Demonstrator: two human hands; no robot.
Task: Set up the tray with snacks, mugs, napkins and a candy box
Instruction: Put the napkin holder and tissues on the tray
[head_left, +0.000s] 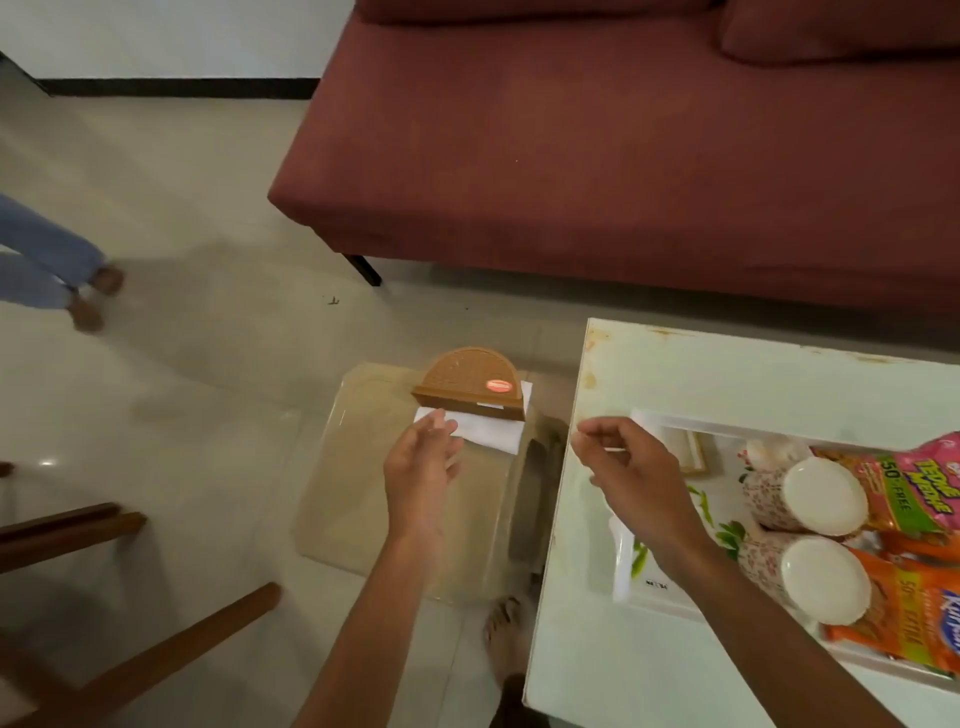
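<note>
A brown half-round napkin holder (470, 382) with white napkins (488, 434) stands on a low glass side table (363, 493). My left hand (421, 467) reaches out with straight fingers, and their tips touch the napkins' left corner. My right hand (628, 467) hovers over the left end of the white leaf-patterned tray (631, 577) with its fingers curled, thumb by forefinger, and nothing visible between them. In the tray are two upturned floral mugs (826, 496) (826, 579), a pink-green snack pack (914, 483), an orange snack pack (904, 629) and a pale box (685, 447).
The tray lies on a white table (701, 369) at the right. A maroon sofa (623, 156) fills the back. Wooden chair legs (156, 654) stand at the lower left. Another person's legs (57, 270) are at the far left. My bare foot (506, 629) is between the tables.
</note>
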